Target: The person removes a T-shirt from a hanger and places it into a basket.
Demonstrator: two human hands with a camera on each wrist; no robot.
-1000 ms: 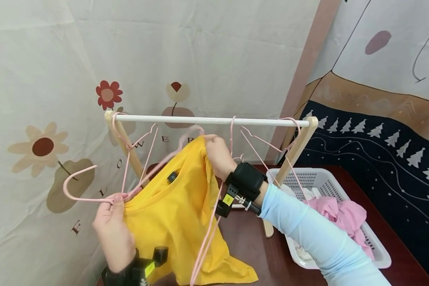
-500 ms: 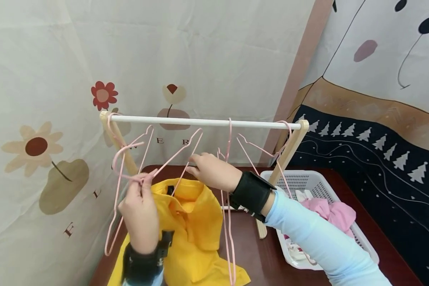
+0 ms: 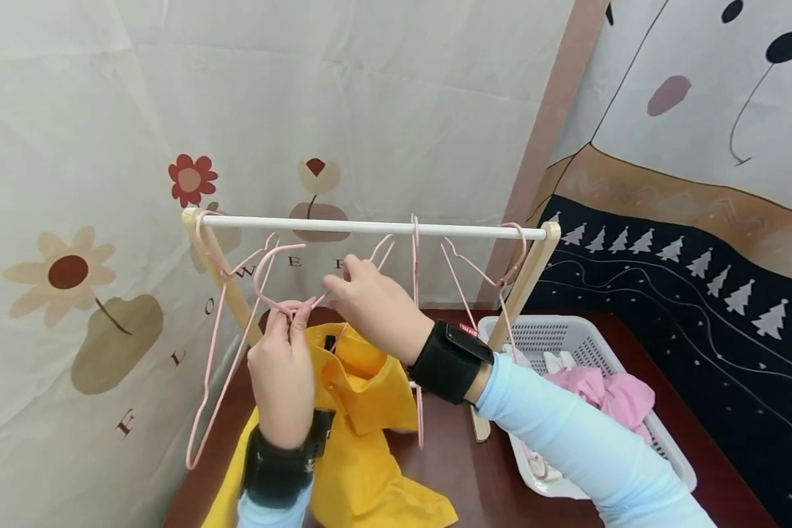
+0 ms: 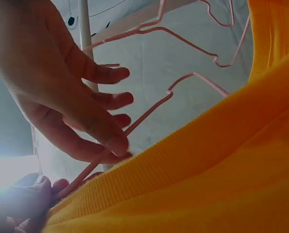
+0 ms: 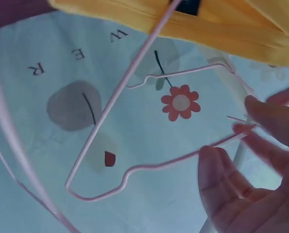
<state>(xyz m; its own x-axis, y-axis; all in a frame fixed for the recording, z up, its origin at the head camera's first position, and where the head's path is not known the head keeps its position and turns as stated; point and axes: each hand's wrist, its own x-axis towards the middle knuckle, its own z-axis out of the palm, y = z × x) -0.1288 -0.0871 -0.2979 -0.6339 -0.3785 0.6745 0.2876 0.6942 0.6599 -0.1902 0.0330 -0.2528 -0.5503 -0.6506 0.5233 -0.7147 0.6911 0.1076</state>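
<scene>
My left hand [image 3: 280,374] pinches a pink wire hanger [image 3: 256,279] at the base of its hook, in front of the rack. My right hand [image 3: 383,304] pinches the hanger's sloping arm just right of that, thumb and finger round the wire in the left wrist view. A yellow shirt [image 3: 376,469] with a ribbed collar [image 4: 134,187] and a dark label [image 3: 330,342] hangs below the hands, its neckline sagging open. The hanger's right shoulder [image 5: 159,166] sticks out above the neckline, while its lower wire runs down into the opening. The hanger's other shoulder is hidden.
A white bar [image 3: 343,225] on wooden legs carries several pink hangers, at the left [image 3: 206,367], middle [image 3: 416,286] and right [image 3: 465,257]. Right of the rack, a white basket [image 3: 673,447] holds a pink cloth [image 3: 607,392] and white cloths. The table [image 3: 455,455] is dark red.
The right hand has let go of the shirt's neckline, which has dropped off the hanger's right shoulder, and moved to the hanger wire. My left hand has moved right and up with the hook.
</scene>
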